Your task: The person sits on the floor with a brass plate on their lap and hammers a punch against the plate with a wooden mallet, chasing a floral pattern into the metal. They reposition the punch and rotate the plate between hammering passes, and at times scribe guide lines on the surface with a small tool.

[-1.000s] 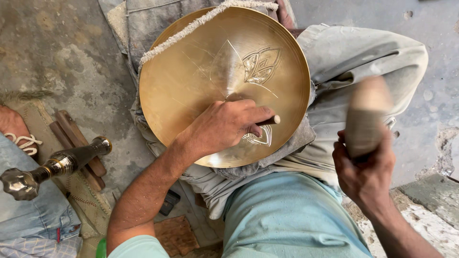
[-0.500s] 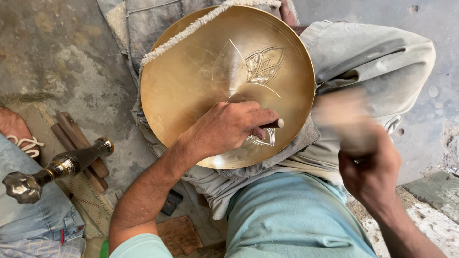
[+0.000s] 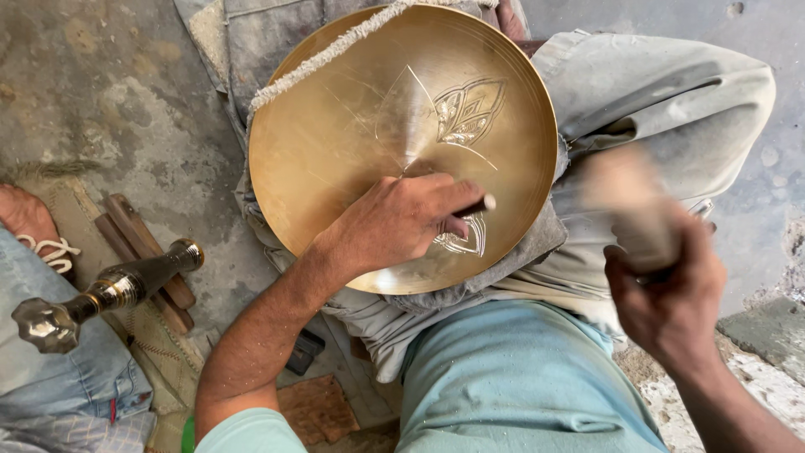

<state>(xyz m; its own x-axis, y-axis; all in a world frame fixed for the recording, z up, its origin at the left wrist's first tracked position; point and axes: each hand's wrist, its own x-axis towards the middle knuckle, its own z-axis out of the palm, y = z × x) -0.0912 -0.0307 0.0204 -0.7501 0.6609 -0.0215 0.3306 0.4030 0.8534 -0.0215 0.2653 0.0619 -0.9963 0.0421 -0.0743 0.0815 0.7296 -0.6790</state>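
Note:
A round brass plate [image 3: 335, 143] with an engraved leaf pattern rests tilted on my lap. My left hand [image 3: 402, 220] lies on its lower part, gripping a thin chisel [image 3: 480, 204] whose end pokes out to the right, tip hidden under the fingers. To the right of the plate, my right hand [image 3: 671, 302] grips a wooden mallet [image 3: 629, 205], blurred from motion, its head level with the chisel's end but apart from it.
A brass stem piece with a dark handle [image 3: 101, 294] lies at left over another person's jeans-clad leg [image 3: 59, 377]. Wooden sticks [image 3: 138, 243] rest on the concrete floor [image 3: 109, 92]. A cloth [image 3: 251, 42] pads the plate on my legs.
The mallet in my right hand has swung down and leftward toward the chisel end. My left hand has stayed on the plate with the chisel.

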